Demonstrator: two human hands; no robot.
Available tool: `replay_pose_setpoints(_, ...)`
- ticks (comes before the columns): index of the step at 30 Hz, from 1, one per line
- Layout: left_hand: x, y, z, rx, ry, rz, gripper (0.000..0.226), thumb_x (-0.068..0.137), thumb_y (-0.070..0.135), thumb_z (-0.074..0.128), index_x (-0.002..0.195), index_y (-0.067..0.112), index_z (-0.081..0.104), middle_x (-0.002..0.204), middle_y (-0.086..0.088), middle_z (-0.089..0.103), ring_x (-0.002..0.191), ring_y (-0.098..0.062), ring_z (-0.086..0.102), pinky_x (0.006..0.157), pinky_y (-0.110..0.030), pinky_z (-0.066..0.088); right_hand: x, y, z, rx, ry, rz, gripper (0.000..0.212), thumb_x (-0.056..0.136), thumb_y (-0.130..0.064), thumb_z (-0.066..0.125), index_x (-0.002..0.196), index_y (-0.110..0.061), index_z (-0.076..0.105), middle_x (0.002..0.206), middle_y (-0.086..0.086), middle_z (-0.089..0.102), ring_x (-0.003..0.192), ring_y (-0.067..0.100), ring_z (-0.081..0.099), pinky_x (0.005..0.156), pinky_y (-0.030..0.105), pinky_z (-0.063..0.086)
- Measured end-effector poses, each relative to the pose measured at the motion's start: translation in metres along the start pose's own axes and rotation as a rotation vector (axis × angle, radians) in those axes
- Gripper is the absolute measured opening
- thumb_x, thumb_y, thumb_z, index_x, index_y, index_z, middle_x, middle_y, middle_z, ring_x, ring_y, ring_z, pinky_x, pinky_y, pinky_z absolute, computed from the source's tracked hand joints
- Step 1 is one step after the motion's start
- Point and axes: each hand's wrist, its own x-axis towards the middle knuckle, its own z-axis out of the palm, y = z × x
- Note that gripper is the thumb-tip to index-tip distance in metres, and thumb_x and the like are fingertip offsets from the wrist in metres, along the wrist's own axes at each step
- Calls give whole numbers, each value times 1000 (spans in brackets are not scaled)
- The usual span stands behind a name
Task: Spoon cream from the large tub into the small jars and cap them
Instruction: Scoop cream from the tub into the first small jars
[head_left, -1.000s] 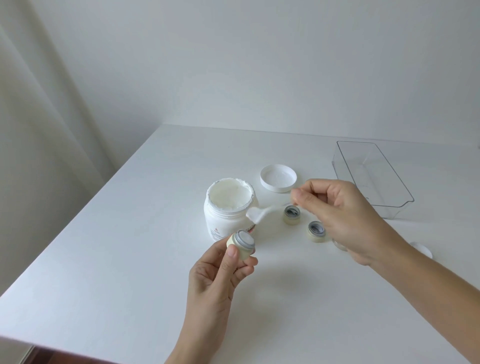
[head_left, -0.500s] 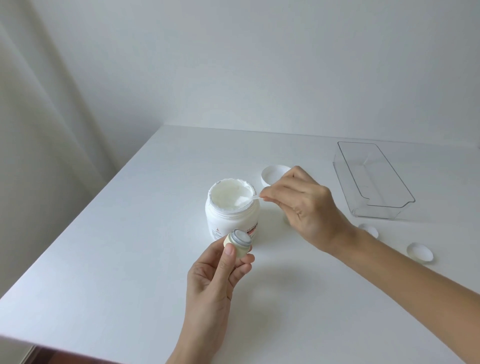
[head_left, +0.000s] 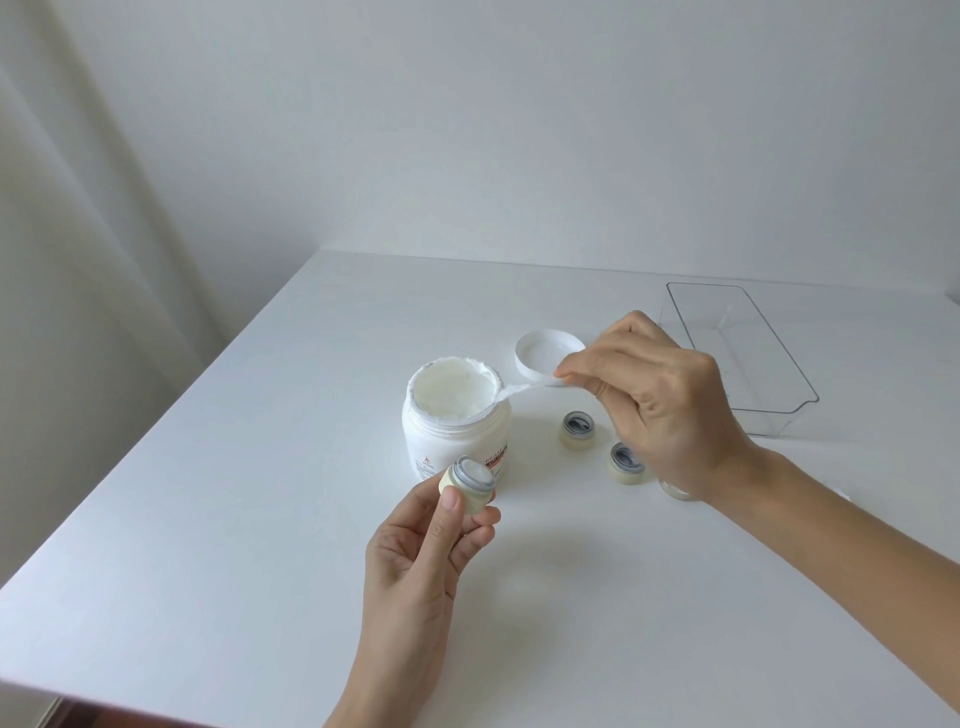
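left hand (head_left: 415, 551) grips one small jar (head_left: 468, 483), cream inside. right hand (head_left: 660, 395) pinches one white spatula (head_left: 519, 387), tip at rim of one open tub (head_left: 454, 415). two more small jars (head_left: 576, 428) (head_left: 626, 462) on tabletop (head_left: 260, 519). one tub lid (head_left: 543, 353), one clear tray (head_left: 748, 358).

White table (head_left: 208, 519), clear plastic bin (head_left: 779, 410) at right, pale curtain (head_left: 78, 260)

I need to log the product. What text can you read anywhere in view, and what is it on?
"REAM": partial dark letters on the tub's label, cut off by the jar in the left hand.
Smaller print and a reddish mark on that label: too blurred to read.
No text shows on anything else.
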Motion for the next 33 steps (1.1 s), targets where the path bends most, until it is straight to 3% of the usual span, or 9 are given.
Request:
replay_pose_setpoints(2,0,0,0,-5,5,-2,27,83,26,62,99,12,79,91,-11,73,75,-16,71,69,-22,58,3,-1,-3,52,67,94,8,86,-4,65,83,-5,73,70,-3,64,69,16,51,66,8,40)
replay_pose_setpoints(5,-1,0,1,2,0,2,27,83,26,63,100,12,79,91,-11,73,75,-16,71,70,-22,58,11,-4,-3,220,79,421,14,91,-16,62,79,-14,70,70,-9,70,60,14,60,57,24,48)
replay_pose_setpoints(8,-1,1,2,10,-1,0,27,83,25,63,100,13,79,87,-11,72,76,-16,72,69,-21,58,21,-7,8,354,-23,699,17,89,-19,61,74,-16,69,60,-9,70,40,5,45,42,18,39)
replay_pose_setpoints(11,-2,1,2,9,-1,1,26,82,25,63,99,15,80,84,-12,71,75,-16,72,68,-21,58,28,-10,19,403,-139,848,18,86,-16,59,71,-12,69,60,-9,72,48,19,46,51,39,51)
replay_pose_setpoints(14,-2,1,2,4,-4,2,26,82,24,63,99,16,80,84,-11,72,75,-15,73,69,-21,58,33,-11,20,371,-189,856,19,84,-12,59,68,-8,68,58,-8,71,48,19,46,51,41,52)
replay_pose_setpoints(19,-2,1,3,-3,-7,1,26,81,24,64,101,16,79,85,-12,71,78,-17,73,70,-21,58,37,-7,5,322,-202,813,22,81,-9,60,61,-14,65,56,-10,70,33,4,38,37,17,38)
replay_pose_setpoints(27,-2,3,2,-21,-23,9,25,78,23,73,102,17,79,82,-6,72,84,-20,74,72,-22,58,29,-5,-11,273,-150,782,19,87,-15,60,69,-18,66,60,-8,71,48,13,49,55,31,50)
replay_pose_setpoints(31,-1,2,0,-57,-23,-14,26,83,19,62,103,15,79,95,-9,73,84,-19,74,72,-22,58,18,-10,-19,440,-109,809,15,90,-22,62,78,-19,69,68,-8,74,51,7,58,55,12,46)
replay_pose_setpoints(33,-1,3,1,-79,-26,-23,27,82,19,62,104,17,79,92,-7,75,81,-18,74,71,-22,59,11,-14,-21,536,-178,856,12,90,-23,63,83,-17,71,71,-5,75,55,8,59,63,19,51)
